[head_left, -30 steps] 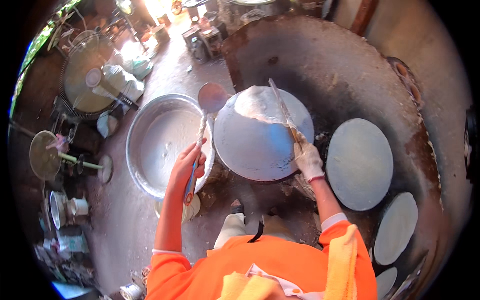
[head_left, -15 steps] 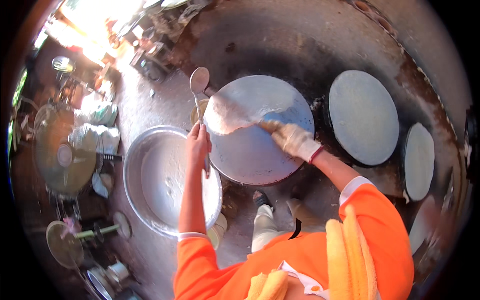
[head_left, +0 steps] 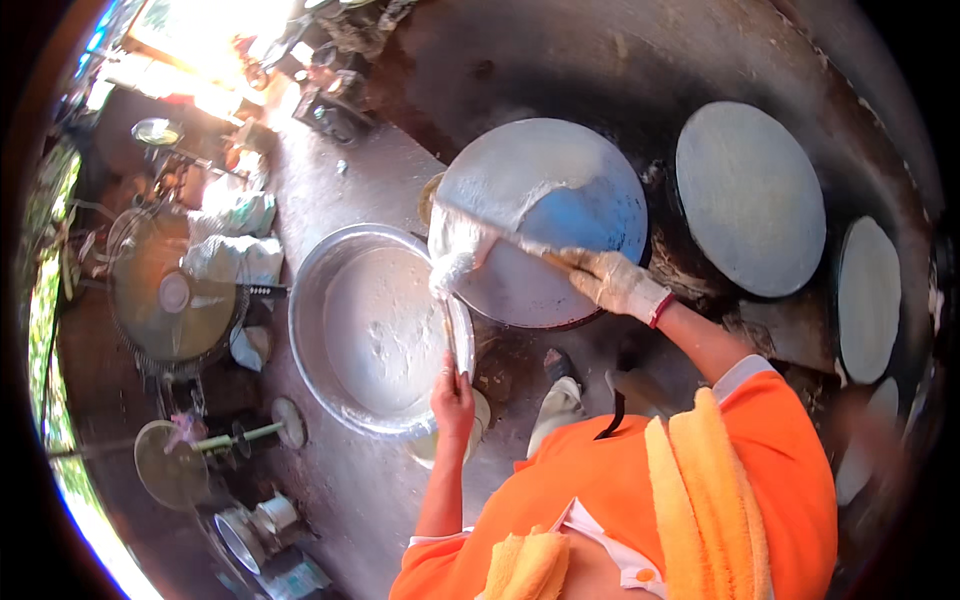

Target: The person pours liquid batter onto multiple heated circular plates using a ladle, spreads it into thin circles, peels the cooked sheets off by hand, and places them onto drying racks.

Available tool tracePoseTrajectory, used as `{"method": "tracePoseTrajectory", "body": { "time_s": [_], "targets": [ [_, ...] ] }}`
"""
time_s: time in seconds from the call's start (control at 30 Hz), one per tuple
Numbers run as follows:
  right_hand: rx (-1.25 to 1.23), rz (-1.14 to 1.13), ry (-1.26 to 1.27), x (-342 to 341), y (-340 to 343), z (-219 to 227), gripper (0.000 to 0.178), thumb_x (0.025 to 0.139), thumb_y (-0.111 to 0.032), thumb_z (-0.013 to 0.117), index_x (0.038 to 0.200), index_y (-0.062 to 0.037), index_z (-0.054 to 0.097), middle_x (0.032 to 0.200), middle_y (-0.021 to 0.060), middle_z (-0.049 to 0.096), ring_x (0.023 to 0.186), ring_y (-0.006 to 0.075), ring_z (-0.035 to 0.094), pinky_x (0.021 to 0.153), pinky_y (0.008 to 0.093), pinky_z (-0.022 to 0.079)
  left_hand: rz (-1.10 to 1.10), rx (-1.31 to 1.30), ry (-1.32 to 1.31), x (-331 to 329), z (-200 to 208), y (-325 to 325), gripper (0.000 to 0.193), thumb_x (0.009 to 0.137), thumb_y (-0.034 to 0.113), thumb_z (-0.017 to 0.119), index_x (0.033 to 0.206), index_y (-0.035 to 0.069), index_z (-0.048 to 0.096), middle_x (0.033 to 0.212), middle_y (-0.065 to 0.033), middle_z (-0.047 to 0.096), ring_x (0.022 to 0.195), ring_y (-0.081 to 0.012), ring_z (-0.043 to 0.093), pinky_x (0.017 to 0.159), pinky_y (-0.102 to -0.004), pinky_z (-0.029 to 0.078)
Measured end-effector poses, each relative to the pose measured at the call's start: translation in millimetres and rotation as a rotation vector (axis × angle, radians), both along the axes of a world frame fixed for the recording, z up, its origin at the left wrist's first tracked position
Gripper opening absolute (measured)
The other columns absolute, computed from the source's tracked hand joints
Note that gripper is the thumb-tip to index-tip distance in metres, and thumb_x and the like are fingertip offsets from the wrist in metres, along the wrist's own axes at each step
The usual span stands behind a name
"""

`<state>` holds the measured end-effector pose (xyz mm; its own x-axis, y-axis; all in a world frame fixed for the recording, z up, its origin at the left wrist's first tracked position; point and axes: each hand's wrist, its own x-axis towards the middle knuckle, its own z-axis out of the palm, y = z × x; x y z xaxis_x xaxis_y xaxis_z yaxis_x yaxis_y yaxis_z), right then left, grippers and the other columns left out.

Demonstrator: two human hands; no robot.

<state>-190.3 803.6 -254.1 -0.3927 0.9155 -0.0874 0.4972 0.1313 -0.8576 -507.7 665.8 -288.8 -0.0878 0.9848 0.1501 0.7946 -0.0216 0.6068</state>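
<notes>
"Ladle [head_left: 450, 278] has been pulled back since a moment ago. I see its bowl, then up beside the griddle [head_left: 585, 222], now at that rim and coated white. Meanwhile the scraper [head_left: 495, 231] has reached leftward."

"I lost the hands on my end. Which has what?"

"Left hand [head_left: 453, 402]: bare, fingers closed round the ladle's handle. Right hand [head_left: 612, 280]: gloved, clamped on the scraper's handle over the griddle."

"Do the tools touch?"

"I can't tell from here. The scraper's far end lies near the griddle's left rim, just beyond the ladle's bowl. White paste [head_left: 530, 165] coats the far part of the griddle; the near right is bare, blue-grey metal."

"And around that?"

"I have the basin [head_left: 316, 325] just left of the griddle, more paste inside, the ladle's handle crossing its right side. Pale discs [head_left: 752, 200] sit to the right. Well off to the left I get a fan [head_left: 173, 292], and below it a smaller fan [head_left: 172, 465]. Nearest me, a yellow-orange towel [head_left: 715, 490] hangs over an orange shirt [head_left: 600, 490]."
</notes>
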Motion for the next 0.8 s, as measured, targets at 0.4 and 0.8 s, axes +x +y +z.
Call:
{"method": "tracePoseTrajectory", "body": {
  "time_s": [0.4,0.8],
  "targets": [
    [-0.261,-0.058,-0.107,7,-23,23,0.033,0.088,-0.012,0.050,0.119,-0.0002,0.051,0.120,0.0122,0.055,0.109,0.0187,0.052,0.095,0.0269,0.037,0.148,-0.107,-0.502,76,14,-97,0.044,0.086,0.002,0.052,0.129,0.001,0.043,0.095,-0.0018,0.058,0.075,-0.0048,0.050,0.067,-0.0201,0.044],
    [0.130,-0.421,0.090,-213,-114,-63,0.032,0.091,-0.018,0.046,0.122,-0.0119,0.047,0.087,0.0018,0.057,0.069,0.0126,0.054,0.061,0.0248,0.046,-0.019,-0.043,-0.945,-58,146,4,0.029,0.095,0.011,0.035,0.119,-0.003,0.042,0.058,-0.0010,0.044,0.039,-0.0059,0.038,0.038,-0.0196,0.032]
  ]
}}
